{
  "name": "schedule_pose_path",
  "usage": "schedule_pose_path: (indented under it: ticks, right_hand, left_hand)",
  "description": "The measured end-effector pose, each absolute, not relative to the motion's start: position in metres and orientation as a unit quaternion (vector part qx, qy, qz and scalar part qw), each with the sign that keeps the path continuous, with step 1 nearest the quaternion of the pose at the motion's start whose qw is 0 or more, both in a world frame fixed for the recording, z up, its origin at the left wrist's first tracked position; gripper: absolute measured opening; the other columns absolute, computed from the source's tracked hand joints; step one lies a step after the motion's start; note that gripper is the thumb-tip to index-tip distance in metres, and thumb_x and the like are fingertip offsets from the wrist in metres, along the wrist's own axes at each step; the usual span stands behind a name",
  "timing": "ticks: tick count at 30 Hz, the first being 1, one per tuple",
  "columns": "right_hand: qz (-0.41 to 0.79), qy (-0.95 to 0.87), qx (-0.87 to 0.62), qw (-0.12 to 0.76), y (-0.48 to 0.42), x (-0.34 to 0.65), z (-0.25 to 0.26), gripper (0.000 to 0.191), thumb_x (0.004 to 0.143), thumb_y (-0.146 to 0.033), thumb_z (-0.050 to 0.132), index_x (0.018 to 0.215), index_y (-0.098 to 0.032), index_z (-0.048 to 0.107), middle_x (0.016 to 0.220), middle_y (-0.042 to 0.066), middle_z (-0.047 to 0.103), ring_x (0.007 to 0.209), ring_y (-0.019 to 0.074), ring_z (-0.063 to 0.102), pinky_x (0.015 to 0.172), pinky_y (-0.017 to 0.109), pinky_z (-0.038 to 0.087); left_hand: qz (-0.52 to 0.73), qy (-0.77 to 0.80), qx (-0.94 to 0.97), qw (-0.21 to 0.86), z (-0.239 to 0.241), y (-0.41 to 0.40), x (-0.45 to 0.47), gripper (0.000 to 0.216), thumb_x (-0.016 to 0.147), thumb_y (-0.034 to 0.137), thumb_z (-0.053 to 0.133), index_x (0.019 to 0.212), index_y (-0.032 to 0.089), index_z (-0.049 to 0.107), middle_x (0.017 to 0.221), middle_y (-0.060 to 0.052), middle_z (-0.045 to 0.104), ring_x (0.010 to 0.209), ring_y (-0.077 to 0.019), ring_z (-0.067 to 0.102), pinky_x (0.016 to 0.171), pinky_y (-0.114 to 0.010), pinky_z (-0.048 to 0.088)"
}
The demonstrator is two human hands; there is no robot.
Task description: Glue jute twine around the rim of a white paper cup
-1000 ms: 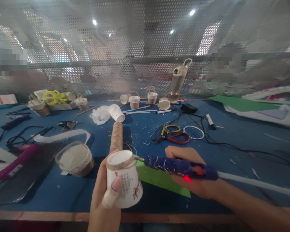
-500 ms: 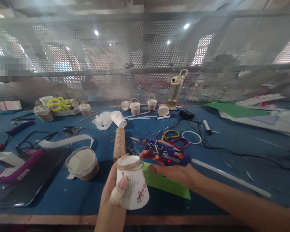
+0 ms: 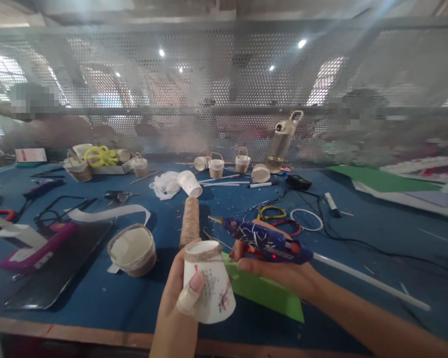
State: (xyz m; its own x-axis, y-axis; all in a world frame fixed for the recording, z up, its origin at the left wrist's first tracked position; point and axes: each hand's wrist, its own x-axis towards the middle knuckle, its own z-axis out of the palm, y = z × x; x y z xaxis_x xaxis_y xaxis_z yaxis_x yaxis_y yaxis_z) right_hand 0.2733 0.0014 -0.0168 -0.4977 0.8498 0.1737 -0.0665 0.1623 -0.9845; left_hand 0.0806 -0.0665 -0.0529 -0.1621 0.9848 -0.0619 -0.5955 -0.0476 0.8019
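My left hand (image 3: pixel 179 298) grips an upside-down white paper cup (image 3: pixel 209 286) with a flower print and a band of jute twine around its top. Its thumb, wrapped in a bandage, presses on the cup's side. My right hand (image 3: pixel 280 271) holds a blue hot glue gun (image 3: pixel 263 238) with a red light on, its nozzle pointing left and away from the cup. A spool of jute twine (image 3: pixel 190 221) lies just behind the cup. Under the hands lies a green paper sheet (image 3: pixel 269 293).
On the blue table (image 3: pixel 358 238) lie a twine-wrapped cup on its side (image 3: pixel 132 250), a dark tablet (image 3: pixel 59 268), pliers and wire rings (image 3: pixel 283 219), black cables, small cup baskets (image 3: pixel 216 166), a water bottle (image 3: pixel 281 141) and coloured papers at right. A perforated metal screen (image 3: pixel 224 99) stands behind.
My right hand pulled the glue gun's nozzle off the cup's twine band and swung it up and back toward the table's middle. The cup stayed in my left hand.
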Motion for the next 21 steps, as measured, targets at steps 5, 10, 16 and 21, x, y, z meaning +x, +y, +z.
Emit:
schedule_pose_path:
  ticks: [5, 10, 16, 21]
  right_hand:
    - [0.587, -0.643, -0.283, 0.403, 0.001, 0.282, -0.012, 0.028, 0.082, -0.036, 0.090, 0.090, -0.022, 0.068, 0.091, 0.001, 0.072, 0.089, 0.0195, 0.068, 0.078, 0.034, 0.052]
    - [0.577, -0.647, -0.272, 0.418, 0.005, 0.283, -0.014, 0.029, 0.087, -0.046, 0.086, 0.087, -0.024, 0.068, 0.087, -0.002, 0.067, 0.086, 0.0172, 0.064, 0.081, 0.034, 0.051]
    - [0.590, -0.619, -0.328, 0.401, 0.005, 0.273, -0.017, 0.040, 0.076, -0.053, 0.091, 0.081, -0.021, 0.067, 0.082, -0.002, 0.063, 0.080, 0.0159, 0.060, 0.077, 0.031, 0.047]
    - [0.606, -0.584, -0.373, 0.389, 0.001, 0.266, -0.019, 0.041, 0.072, -0.051, 0.093, 0.082, -0.020, 0.069, 0.078, -0.004, 0.061, 0.069, 0.0119, 0.052, 0.062, 0.026, 0.039]
  left_hand:
    - [0.680, 0.397, 0.261, 0.559, -0.049, -0.070, 0.087, 0.063, 0.075, 0.048, 0.089, 0.130, 0.023, 0.068, 0.109, -0.013, 0.081, 0.093, -0.0357, 0.079, 0.075, -0.043, 0.064]
    - [0.680, 0.422, 0.263, 0.539, -0.047, -0.073, 0.088, 0.063, 0.073, 0.049, 0.091, 0.127, 0.023, 0.071, 0.113, -0.012, 0.081, 0.098, -0.0329, 0.077, 0.081, -0.039, 0.062]
    - [0.670, 0.358, 0.253, 0.599, -0.045, -0.072, 0.082, 0.050, 0.073, 0.040, 0.094, 0.117, 0.025, 0.077, 0.095, -0.006, 0.083, 0.077, -0.0268, 0.080, 0.073, -0.037, 0.065]
    - [0.668, 0.344, 0.248, 0.611, -0.040, -0.075, 0.084, 0.043, 0.074, 0.039, 0.095, 0.113, 0.026, 0.081, 0.091, -0.005, 0.085, 0.068, -0.0205, 0.080, 0.066, -0.026, 0.063]
